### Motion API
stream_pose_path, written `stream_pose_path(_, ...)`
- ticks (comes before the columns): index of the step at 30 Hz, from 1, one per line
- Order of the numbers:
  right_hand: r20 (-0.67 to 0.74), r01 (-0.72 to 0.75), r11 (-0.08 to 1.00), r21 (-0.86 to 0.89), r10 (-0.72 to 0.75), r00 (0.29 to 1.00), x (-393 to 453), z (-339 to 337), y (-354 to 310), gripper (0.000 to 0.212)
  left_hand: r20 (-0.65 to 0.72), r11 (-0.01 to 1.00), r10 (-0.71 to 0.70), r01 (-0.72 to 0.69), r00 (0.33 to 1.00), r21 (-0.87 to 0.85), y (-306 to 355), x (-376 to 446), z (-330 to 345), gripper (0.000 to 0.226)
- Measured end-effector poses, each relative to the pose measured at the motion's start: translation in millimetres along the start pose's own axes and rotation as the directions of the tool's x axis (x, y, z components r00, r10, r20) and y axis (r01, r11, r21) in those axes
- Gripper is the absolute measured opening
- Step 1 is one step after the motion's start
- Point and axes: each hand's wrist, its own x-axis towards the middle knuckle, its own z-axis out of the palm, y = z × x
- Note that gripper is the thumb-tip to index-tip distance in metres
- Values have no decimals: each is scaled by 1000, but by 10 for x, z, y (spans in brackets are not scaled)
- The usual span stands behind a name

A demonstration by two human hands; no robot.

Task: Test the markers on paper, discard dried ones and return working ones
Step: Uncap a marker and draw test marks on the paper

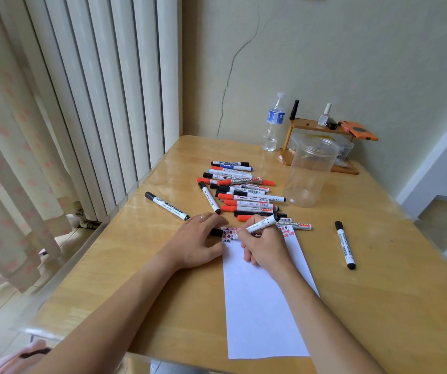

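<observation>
On the wooden surface (378,279) the white paper (263,306) is the landmark: beyond its far edge lies the marker pile (241,190), with the clear jar (310,174) farther right. Best to drag the tip with light, steady strokes on blank paper beside the scribbles. At the paper's left edge the left hand (198,244) presses flat, fingers straight; over the top the right hand (264,245) grips a marker (260,225), tip down.

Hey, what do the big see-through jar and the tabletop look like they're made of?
The big see-through jar looks like clear thin plastic, slightly hazy rather than glass-bright: the wooden shelf rack shows through it. The tabletop looks like light wood, or a wood-look laminate, with a glossy finish: window light glares off its surface.
</observation>
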Motion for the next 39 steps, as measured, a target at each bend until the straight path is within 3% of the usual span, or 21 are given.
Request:
stream_pose_path(3,4,-3,1000,-1,3,1000,6,-9,20,14,-39,997,-45,42,998,-65,-5,-8,26,50)
stream_pose_path(8,11,26,992,121,-27,1000,-7,-24,1,10,-92,998,-44,39,995,-59,-41,10,50,18)
stream_pose_path(15,90,134,977,168,-151,984,-36,-23,-49,5,-163,990,41,-62,986,-124,-16,-25,-16,14)
stream_pose_path(20,176,130,969,209,-168,970,-91,-57,-94,7,-167,981,77,-105,983,-163,-10,-43,-55,15)
stream_pose_path(25,181,70,949,306,-130,975,-101,-87,-114,42,-185,976,69,-105,980,-192,4,-44,-56,17)
stream_pose_path(30,63,102,926,363,-133,989,-40,-89,-83,18,-187,980,85,-116,979,-164,17,-43,-58,15)
stream_pose_path(32,24,112,920,375,-130,991,-21,-144,-67,20,-199,983,65,-97,978,-154,8,-40,-48,16)
stream_pose_path(35,11,144,957,251,-151,988,-5,-219,-44,16,-229,986,13,-50,973,-159,-14,-23,-34,24)
stream_pose_path(37,21,252,968,-16,-251,968,7,-235,-8,16,-220,992,-14,-14,976,-124,-23,-19,-8,27)
stream_pose_path(39,54,351,910,-220,-348,936,7,-213,47,17,-182,998,-8,-3,983,-64,-19,-15,30,29)
